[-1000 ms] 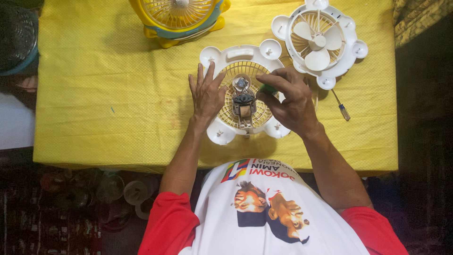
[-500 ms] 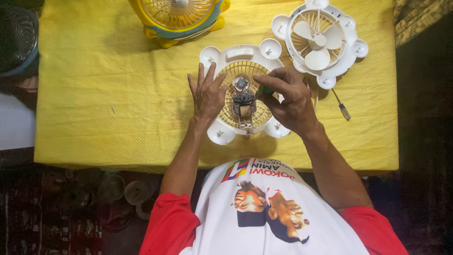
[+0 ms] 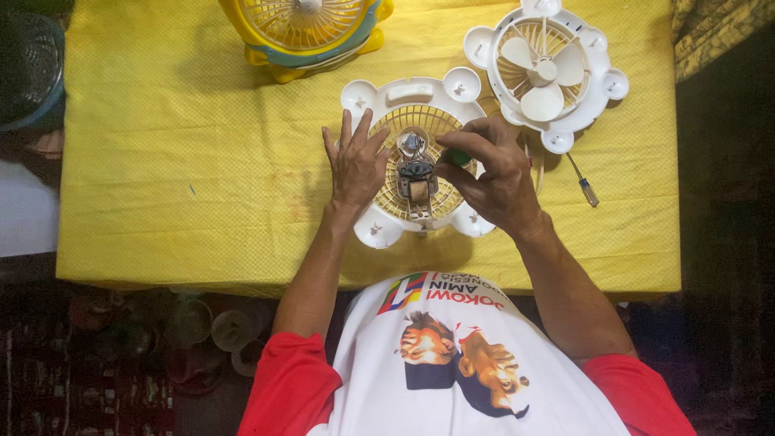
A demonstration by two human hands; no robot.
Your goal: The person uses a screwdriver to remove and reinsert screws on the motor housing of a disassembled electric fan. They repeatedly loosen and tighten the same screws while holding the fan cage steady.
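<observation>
White plastic fan housing (image 3: 379, 95) lies flat on the yellow-clothed tabletop (image 3: 186, 161), its cream grille facing up with a small bare motor (image 3: 416, 173) mounted at the centre. From where I stand, the person seems to be in the middle of working on that motor, with the housing already separated from its front half. The left hand (image 3: 355, 165) is spread open, fingers (image 3: 347, 133) splayed and pressed flat on the grille just left of the motor, gripping nothing, only steadying. The right hand (image 3: 496, 173) is curled closed around a green-handled tool (image 3: 458, 156), pinched between thumb and forefingers; its tip points at the motor's right side, though I cannot tell if it touches. Any next move would call for a steady tool tip and the housing kept from sliding. Nearby rest a white fan front with blades (image 3: 542, 69), a loose screwdriver (image 3: 583, 182) and a yellow fan (image 3: 303, 28)
</observation>
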